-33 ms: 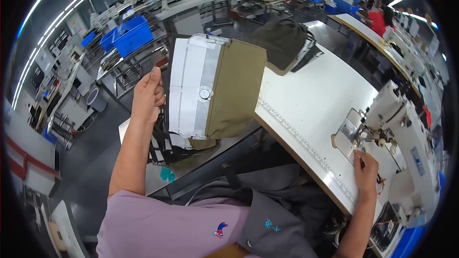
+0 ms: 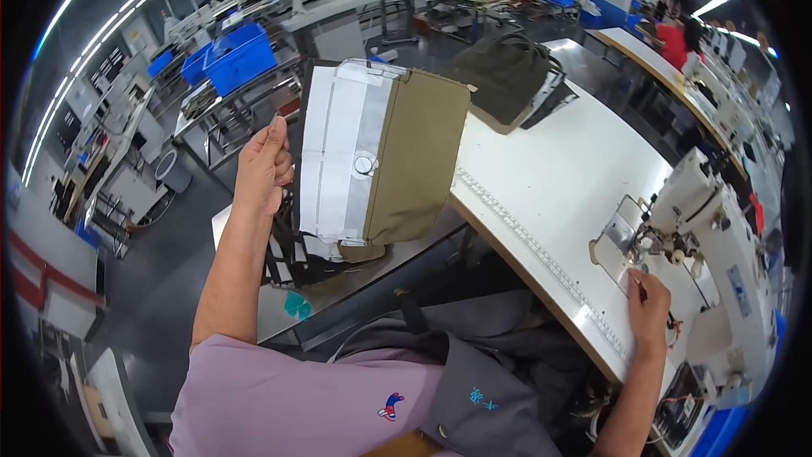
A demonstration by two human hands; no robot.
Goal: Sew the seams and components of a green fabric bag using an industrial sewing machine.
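My left hand (image 2: 264,167) is closed, thumb uppermost, at the dark left edge of a fabric bag panel (image 2: 419,161). The panel is raised, olive on its right side and white and grey on its left, with a small ring-shaped mark on the grey strip. My left fingertips are partly hidden behind the hand. On the right, my right hand (image 2: 648,305) rests with curled fingers on the sewing table (image 2: 541,178), close to the metal plate of the sewing machine (image 2: 710,228). Something small and dark shows between those fingers; I cannot make out what it is.
A dark olive bag (image 2: 499,76) lies at the table's far end. A ruler strip (image 2: 533,245) runs along its near edge. Black straps and a teal piece (image 2: 297,305) lie on the lower side surface. Blue bins (image 2: 239,59) stand farther left. A person in red (image 2: 674,44) is at the far right.
The view has shifted very slightly. Both hands and the bag panel keep their places.
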